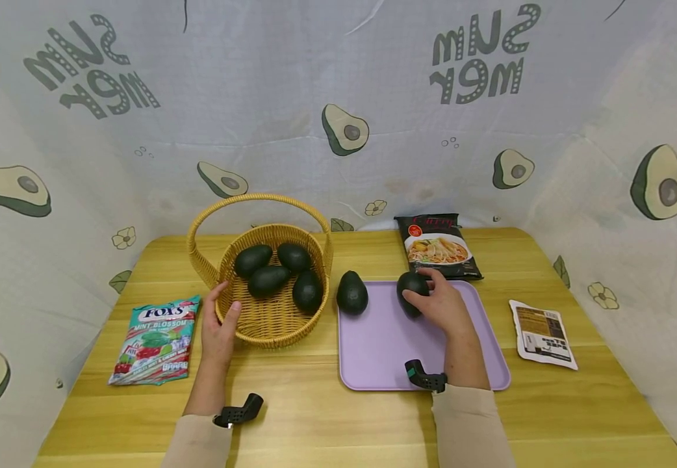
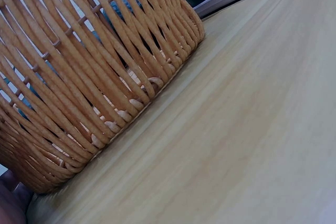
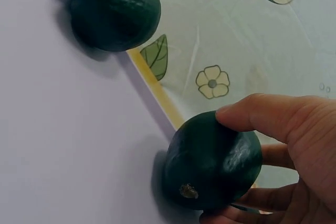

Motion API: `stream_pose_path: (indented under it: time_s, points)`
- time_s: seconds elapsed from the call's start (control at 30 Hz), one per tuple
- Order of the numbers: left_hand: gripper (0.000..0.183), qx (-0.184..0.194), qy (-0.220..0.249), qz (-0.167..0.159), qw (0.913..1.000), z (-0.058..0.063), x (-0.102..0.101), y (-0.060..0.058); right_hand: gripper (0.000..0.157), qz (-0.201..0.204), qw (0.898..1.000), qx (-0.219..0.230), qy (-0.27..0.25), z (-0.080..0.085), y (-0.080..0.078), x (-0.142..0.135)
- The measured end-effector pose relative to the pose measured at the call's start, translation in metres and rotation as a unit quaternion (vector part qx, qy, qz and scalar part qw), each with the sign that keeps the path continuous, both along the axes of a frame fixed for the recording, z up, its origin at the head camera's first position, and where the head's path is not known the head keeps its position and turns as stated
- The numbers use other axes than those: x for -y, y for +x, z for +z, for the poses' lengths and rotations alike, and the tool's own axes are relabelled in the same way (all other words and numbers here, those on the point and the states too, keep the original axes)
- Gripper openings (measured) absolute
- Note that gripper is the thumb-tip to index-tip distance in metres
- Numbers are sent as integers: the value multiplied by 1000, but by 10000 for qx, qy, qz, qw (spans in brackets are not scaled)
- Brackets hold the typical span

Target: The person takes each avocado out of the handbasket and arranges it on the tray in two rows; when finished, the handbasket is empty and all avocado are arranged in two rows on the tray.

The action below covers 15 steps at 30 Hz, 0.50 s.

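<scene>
My right hand (image 1: 445, 305) grips a dark green avocado (image 1: 411, 294) at the far part of the lilac tray (image 1: 391, 364). In the right wrist view the thumb lies on top of this avocado (image 3: 210, 161) and the fingers go round its side. A second avocado (image 1: 352, 294) rests at the tray's far left corner. To the left stands a yellow woven basket (image 1: 268, 331) with a tall handle and several avocados (image 1: 269, 281) inside. My left hand (image 1: 218, 331) holds the basket's left side, thumb over the rim. The left wrist view shows mostly the woven wall (image 2: 100, 66).
A teal candy bag (image 1: 157, 341) lies left of the basket. Behind the tray is a black noodle packet (image 1: 439, 247), and right of it a white and brown packet (image 1: 543, 335). A printed cloth (image 1: 280, 117) hangs beyond the wooden table (image 1: 315, 422).
</scene>
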State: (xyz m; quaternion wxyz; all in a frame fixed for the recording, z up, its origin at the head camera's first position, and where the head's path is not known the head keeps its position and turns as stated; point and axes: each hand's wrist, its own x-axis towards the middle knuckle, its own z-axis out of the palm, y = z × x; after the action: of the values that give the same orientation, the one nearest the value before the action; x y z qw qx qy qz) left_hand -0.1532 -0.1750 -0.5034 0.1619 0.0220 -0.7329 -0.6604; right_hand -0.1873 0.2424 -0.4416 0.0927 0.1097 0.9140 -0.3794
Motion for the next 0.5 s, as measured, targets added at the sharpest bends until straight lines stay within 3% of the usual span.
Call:
stream_pose_path:
  time_s: [0.5]
  points:
    - [51,30,45,-21,10000,-1,1,0,78,-4,9999,-73,100,1,1,-4]
